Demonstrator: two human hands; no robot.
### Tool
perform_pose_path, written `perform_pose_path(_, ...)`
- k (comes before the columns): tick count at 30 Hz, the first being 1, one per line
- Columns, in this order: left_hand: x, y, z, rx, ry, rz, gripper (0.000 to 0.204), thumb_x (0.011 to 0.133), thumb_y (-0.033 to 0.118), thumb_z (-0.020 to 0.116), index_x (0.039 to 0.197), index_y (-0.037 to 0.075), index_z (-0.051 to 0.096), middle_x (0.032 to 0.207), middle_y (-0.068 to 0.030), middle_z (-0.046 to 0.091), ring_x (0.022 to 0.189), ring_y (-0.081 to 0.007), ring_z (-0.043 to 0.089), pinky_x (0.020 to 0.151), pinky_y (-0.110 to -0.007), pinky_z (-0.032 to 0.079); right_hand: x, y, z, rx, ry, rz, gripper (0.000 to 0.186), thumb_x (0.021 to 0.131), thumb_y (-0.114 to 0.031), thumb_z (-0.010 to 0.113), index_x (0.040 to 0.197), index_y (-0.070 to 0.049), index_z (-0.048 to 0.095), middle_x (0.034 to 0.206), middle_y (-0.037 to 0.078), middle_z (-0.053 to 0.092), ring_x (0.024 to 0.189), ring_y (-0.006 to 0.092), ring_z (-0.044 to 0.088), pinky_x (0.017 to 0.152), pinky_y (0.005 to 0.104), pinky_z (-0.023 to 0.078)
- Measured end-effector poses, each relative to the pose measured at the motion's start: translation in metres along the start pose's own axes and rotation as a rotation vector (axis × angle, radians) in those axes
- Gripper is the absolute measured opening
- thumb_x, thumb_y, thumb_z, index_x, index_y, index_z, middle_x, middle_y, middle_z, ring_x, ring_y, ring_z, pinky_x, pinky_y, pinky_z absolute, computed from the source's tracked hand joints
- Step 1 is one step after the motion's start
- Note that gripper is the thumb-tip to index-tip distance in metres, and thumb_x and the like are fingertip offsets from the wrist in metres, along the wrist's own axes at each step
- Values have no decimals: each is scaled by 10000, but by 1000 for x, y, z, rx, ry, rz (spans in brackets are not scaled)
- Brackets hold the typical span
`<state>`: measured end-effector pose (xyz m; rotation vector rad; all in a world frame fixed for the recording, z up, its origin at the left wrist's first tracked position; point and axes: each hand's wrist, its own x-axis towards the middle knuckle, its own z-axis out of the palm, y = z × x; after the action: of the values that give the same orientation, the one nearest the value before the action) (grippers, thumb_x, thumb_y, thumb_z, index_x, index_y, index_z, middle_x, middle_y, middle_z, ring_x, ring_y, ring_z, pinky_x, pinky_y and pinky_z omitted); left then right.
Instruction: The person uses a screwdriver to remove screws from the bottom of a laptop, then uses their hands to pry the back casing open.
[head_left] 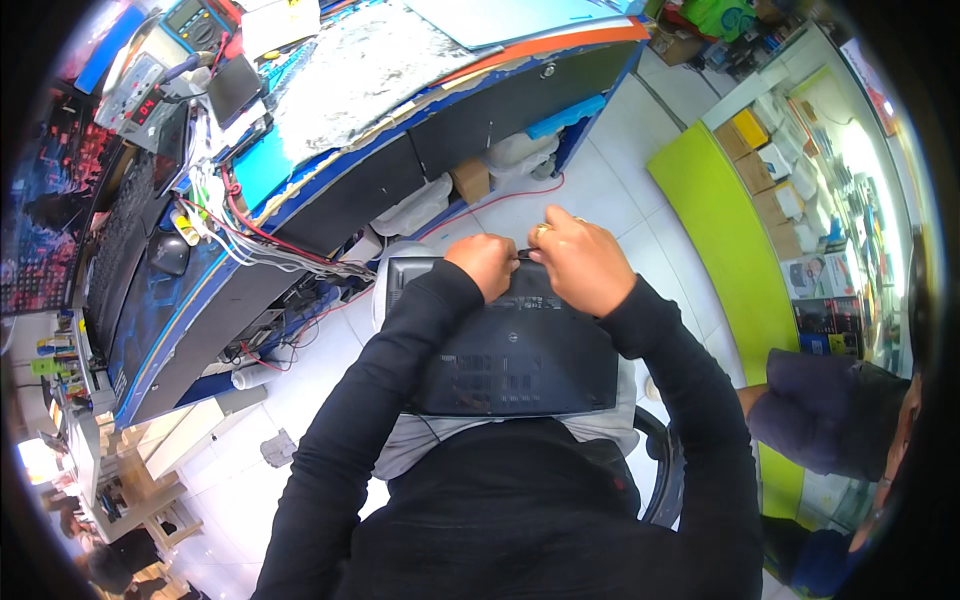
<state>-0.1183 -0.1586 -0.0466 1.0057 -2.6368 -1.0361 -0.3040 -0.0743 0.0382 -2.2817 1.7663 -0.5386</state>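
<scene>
A black laptop [500,345] lies bottom side up across my lap, its vent slots facing me. At the laptop's far edge, my left hand [484,266] is closed with its fingers curled inward. Close beside it, my right hand [585,262] is also closed, wearing a ring on one finger. Between the fingertips of both hands shows a small dark piece [524,255], held at or just above the laptop's far edge. Its kind is too small to make out. My black sleeves cover both forearms.
Ahead stands a workbench [450,125] with drawers. To the left are a keyboard [115,260], a mouse [168,254], a multimeter [195,25] and bundled cables [265,250]. A green-edged display case [715,240] runs along the right, where another person's leg [810,410] shows.
</scene>
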Motion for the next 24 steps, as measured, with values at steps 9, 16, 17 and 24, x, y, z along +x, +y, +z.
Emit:
perform_pose_path(9,-11,4,-41,375,696,224,135,815,15,702,940,59,672,941,-123,705,834,-352,672,720,-471,514,-56,8,-24,230,322,258,85,932,-23,748,1010,-10,718,942,147,631,779,342,669,698,430,531)
perform_pose_path(16,-49,-88,-218,547,1193,-448,202,993,262,709,1037,100,822,1051,-117,773,966,-349,725,874,-475,564,-121,32,-11,433,465,509,99,956,4,739,1034,23,680,951,77,621,754,156,617,647,287,509)
perform_pose_path(17,-50,-95,-225,546,1131,-518,220,993,268,710,1066,96,825,1062,-123,779,980,-348,733,882,-470,566,-125,34,-8,429,494,540,89,972,-6,734,1036,17,675,949,36,602,721,93,588,596,243,489)
perform_pose_path(24,-54,-109,-231,461,1194,-496,231,1006,218,696,1123,59,817,1090,-158,788,1020,-349,751,888,-430,576,-148,37,-10,635,511,641,100,985,-22,732,1054,13,668,994,33,604,780,102,631,622,241,526)
